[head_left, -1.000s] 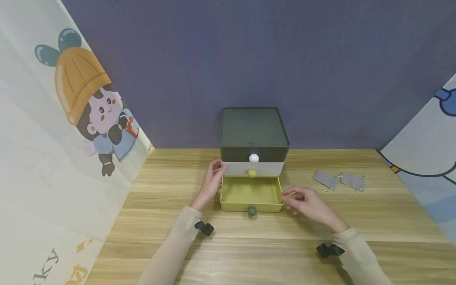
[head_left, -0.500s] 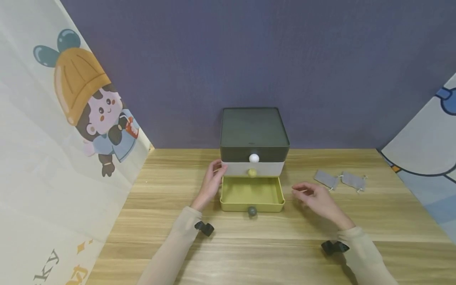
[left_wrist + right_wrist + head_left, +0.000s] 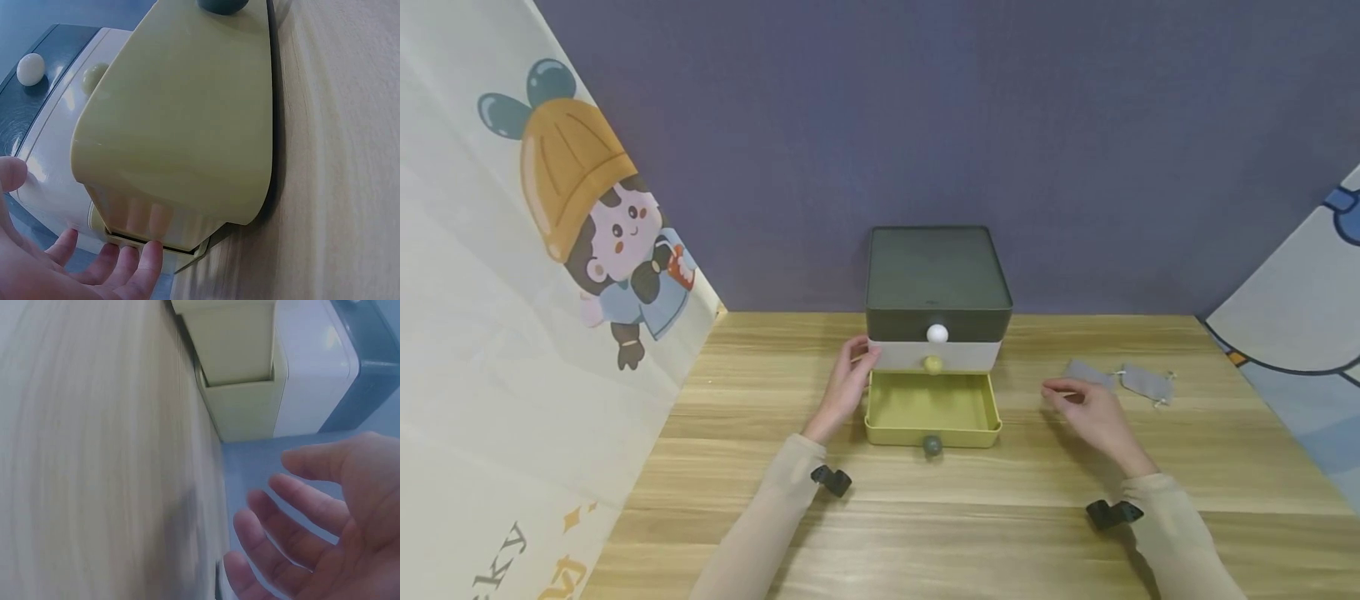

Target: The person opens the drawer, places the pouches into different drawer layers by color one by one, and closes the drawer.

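Note:
A three-tier drawer unit point(image 3: 937, 271) stands against the back wall, dark green on top, pale in the middle, yellow-green below. Its bottom drawer point(image 3: 897, 437) is pulled out, and the inside looks bare. My left hand point(image 3: 842, 392) touches the unit's left side; in the left wrist view its fingers point(image 3: 149, 269) lie along the side and the thumb is near the pale tier's front. Over the table to the right, my right hand point(image 3: 1096, 418) hovers with relaxed fingers and holds nothing. It partly covers one grey drawstring pouch point(image 3: 1084, 370); another pouch point(image 3: 1147, 382) lies just right of it.
Round knobs sit on the drawer fronts: a white knob point(image 3: 937, 333), a yellow-green knob point(image 3: 932, 364) and a dark knob point(image 3: 932, 446). Beneath everything is a wood-grain table point(image 3: 970, 533). A dark blue wall point(image 3: 790, 150) rises behind, with printed sheets at both sides.
My right hand has left the right edge of the bottom drawer and moved right, toward the grey pouches. My left hand and the drawer stay as they were.

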`<action>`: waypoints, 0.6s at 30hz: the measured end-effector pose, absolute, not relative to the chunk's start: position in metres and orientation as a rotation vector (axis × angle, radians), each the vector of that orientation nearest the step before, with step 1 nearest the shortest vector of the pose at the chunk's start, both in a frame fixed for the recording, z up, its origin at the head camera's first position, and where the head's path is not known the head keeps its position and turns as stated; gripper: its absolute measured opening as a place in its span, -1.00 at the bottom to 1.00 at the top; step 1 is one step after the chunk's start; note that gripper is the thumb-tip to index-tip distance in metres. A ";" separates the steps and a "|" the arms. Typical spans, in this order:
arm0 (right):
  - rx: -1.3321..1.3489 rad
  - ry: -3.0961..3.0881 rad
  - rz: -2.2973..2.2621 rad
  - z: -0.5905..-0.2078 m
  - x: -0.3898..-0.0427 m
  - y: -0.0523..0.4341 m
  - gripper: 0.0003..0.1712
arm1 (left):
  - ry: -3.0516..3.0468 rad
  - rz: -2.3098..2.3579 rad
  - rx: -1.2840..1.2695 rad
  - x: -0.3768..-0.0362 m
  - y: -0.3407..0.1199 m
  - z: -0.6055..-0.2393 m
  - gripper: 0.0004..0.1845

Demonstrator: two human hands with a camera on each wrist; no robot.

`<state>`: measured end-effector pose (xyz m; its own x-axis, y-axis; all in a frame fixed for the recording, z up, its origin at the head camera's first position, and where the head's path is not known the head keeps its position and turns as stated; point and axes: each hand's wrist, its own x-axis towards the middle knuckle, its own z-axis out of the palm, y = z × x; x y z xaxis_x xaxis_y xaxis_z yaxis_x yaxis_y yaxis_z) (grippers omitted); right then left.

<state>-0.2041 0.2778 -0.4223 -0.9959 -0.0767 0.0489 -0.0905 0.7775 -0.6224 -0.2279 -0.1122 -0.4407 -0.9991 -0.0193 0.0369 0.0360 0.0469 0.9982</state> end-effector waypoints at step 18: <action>0.047 -2.943 0.998 -0.428 -0.217 0.305 -0.40 | -2.249 -2.137 -0.018 -0.228 -0.113 -0.441 -0.39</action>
<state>-0.2167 0.3052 -0.4282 -0.9990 -0.0175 0.0418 -0.0393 0.7933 -0.6076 -0.2278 -0.1127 -0.4410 -0.9992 -0.0187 0.0366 0.0355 0.0516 0.9980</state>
